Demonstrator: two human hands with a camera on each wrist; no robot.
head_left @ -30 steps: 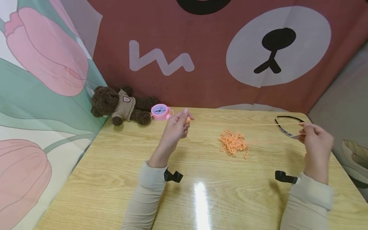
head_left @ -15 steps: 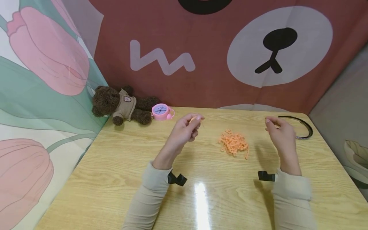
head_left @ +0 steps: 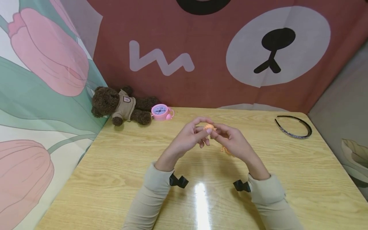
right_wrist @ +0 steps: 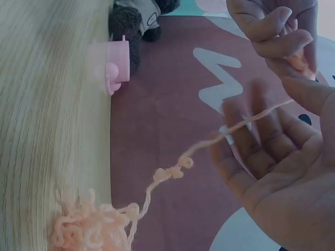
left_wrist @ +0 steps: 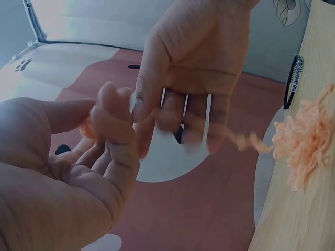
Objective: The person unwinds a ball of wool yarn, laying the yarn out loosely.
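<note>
Over the middle of the table, my left hand holds a small wound bundle of orange yarn between thumb and fingers. My right hand is right beside it, its thumb and index finger pinching the yarn near the bundle; the other fingers are extended and blurred in the right wrist view. From there a yarn strand, kinked partway, runs down to the loose yarn pile on the table. In the head view the right hand covers most of that pile.
A pink alarm clock and a brown teddy bear in a beige shirt lie at the back left. At the back right is a black headband. A printed cloth hangs behind the wooden table.
My right hand has moved left from beside the headband until it meets the left hand. The left hand has shifted a little to the right with the yarn bundle.
</note>
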